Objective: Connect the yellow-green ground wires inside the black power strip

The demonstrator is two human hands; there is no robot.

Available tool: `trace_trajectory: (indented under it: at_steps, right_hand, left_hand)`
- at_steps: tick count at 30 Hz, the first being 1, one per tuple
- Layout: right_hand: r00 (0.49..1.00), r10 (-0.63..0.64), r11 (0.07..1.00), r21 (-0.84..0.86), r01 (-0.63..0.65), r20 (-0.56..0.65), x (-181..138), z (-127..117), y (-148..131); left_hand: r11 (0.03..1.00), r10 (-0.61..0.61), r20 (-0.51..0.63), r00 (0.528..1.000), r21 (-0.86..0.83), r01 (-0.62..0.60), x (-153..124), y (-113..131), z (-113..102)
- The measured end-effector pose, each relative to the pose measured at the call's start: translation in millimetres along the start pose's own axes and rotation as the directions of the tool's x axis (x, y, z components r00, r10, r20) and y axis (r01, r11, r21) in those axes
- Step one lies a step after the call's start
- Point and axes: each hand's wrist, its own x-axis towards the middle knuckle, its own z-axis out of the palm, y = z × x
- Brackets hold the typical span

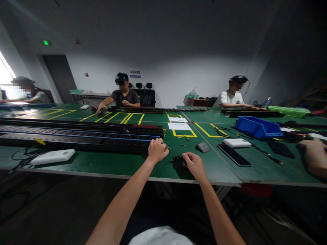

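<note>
The left hand (157,150) rests at the end of a long black socket strip (102,140), its fingers clenched on a small brass-coloured pin (167,148). The right hand (195,164) touches a small black rectangular block (178,162) near the green bench (102,166) edge. I cannot tell whether its fingers grip the block.

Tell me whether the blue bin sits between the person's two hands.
No. The blue bin stands on the table well to the right of the right hand, farther back.
</note>
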Motion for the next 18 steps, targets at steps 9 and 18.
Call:
trace_trajectory:
  at_steps: [9, 18]
  right_hand:
    - [1.000, 0.007, 1.000, 0.017, -0.007, 0.005, -0.5, -1.4, -3.1]
    - [1.000, 0.027, 0.998, 0.055, -0.027, 0.002, 0.1, 0.3, 0.5]
  left_hand:
    - [1.000, -0.004, 0.005, 1.000, -0.005, 0.004, -0.3, 0.2, -1.2]
    - [1.000, -0.008, 0.013, 1.000, -0.013, 0.008, 0.4, 1.0, -2.0]
